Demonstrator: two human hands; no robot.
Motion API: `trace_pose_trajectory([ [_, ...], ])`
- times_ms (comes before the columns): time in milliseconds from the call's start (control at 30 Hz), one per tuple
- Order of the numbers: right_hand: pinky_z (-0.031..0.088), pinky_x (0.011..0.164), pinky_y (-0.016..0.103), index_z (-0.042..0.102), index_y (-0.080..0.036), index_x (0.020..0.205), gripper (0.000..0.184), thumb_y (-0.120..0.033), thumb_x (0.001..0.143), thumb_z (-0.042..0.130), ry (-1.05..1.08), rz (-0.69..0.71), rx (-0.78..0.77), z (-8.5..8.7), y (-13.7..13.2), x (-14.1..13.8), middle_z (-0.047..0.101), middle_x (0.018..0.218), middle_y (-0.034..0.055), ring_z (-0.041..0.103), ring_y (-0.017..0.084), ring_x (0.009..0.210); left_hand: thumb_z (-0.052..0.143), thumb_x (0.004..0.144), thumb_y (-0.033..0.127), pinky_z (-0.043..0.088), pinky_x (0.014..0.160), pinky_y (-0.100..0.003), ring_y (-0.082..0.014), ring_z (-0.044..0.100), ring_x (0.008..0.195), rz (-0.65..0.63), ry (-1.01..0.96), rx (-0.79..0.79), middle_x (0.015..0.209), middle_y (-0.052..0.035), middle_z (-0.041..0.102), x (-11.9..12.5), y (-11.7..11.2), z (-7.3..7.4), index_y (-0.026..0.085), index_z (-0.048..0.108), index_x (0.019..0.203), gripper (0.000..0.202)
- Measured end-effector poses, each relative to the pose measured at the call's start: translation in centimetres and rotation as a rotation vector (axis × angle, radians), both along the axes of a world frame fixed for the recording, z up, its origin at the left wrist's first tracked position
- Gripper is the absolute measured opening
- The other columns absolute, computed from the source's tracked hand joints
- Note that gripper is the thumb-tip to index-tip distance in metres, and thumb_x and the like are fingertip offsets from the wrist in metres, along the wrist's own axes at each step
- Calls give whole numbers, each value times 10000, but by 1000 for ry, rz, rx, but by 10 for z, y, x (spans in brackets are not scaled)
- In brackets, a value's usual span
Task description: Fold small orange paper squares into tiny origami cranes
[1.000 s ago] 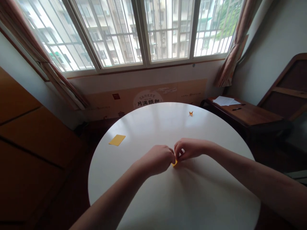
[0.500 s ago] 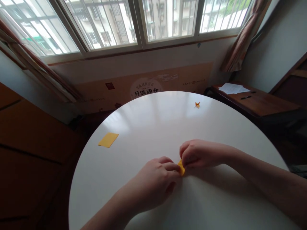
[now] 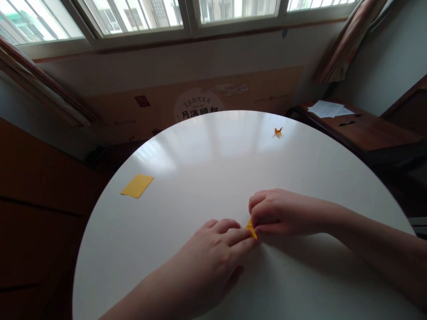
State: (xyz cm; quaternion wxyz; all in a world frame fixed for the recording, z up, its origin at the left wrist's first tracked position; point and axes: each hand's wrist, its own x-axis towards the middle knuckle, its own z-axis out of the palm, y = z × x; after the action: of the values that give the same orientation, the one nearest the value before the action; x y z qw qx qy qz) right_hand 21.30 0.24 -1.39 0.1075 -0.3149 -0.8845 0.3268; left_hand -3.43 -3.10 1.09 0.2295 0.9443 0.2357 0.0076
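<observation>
A small folded piece of yellow paper [image 3: 251, 229] lies on the white round table [image 3: 200, 178], largely covered by fingers. My left hand [image 3: 222, 249] presses on its lower left side with the fingertips, the thumb tucked underneath. From the right, my right hand [image 3: 275, 212] pinches the paper's upper edge between curled fingers and thumb. The two hands almost meet over it. How the paper is folded under the fingers cannot be made out.
A flat yellow square of paper [image 3: 137, 186] lies at the table's left. Near the far edge sits a small orange folded paper figure [image 3: 278, 132]. Beyond the table are a printed cardboard panel [image 3: 233, 91] and a wooden side table [image 3: 376, 133] bearing white sheets [image 3: 327, 109].
The view has tipped downward, so the window and far things sit higher. My left fingers have shifted slightly across the folded paper; my right hand keeps its pinch.
</observation>
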Motion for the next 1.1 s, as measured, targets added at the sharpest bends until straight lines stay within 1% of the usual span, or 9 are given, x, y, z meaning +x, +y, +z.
trace_pose_trajectory([
  [100,478,734,253,763,-211,888,91,-191,873,676,-3,-23,10,-1,-2,-1,713,902,25,668,168,839,606,899,155,430,1057,-416,-246,561,1201,0,1,29,1334,0,646,0,-1,-2,298,486,1411,545],
  [267,483,713,255,752,-202,845,63,-209,859,691,-11,-55,11,0,-3,-3,711,895,31,666,170,820,625,899,200,442,1058,-426,-255,560,1191,11,28,59,1297,-12,655,1,-3,-2,288,504,1402,525],
  [433,479,705,254,744,-199,827,61,-198,850,688,-10,-86,15,0,-6,-5,706,883,30,657,167,809,603,914,197,437,1066,-428,-260,550,1206,9,26,86,1314,-29,640,1,-6,-3,270,493,1419,522],
  [667,480,690,249,746,-195,819,74,-207,850,680,6,-114,-15,-1,-8,-5,707,878,33,651,167,800,589,916,192,419,1078,-429,-257,542,1211,6,25,56,1323,-19,636,1,-5,-2,265,528,1371,464],
  [900,473,674,247,743,-192,808,68,-198,837,681,0,-127,-14,-1,-7,-7,703,848,33,645,168,786,590,918,197,442,1055,-435,-270,551,1216,9,12,115,1307,-42,648,1,-7,-5,256,535,1361,451],
  [1100,480,669,245,746,-195,812,76,-219,848,683,3,-121,-14,-2,-7,-6,705,854,33,645,166,783,599,908,183,448,1051,-423,-257,568,1199,9,-14,106,1280,-36,663,1,-6,-6,266,572,1316,418],
])
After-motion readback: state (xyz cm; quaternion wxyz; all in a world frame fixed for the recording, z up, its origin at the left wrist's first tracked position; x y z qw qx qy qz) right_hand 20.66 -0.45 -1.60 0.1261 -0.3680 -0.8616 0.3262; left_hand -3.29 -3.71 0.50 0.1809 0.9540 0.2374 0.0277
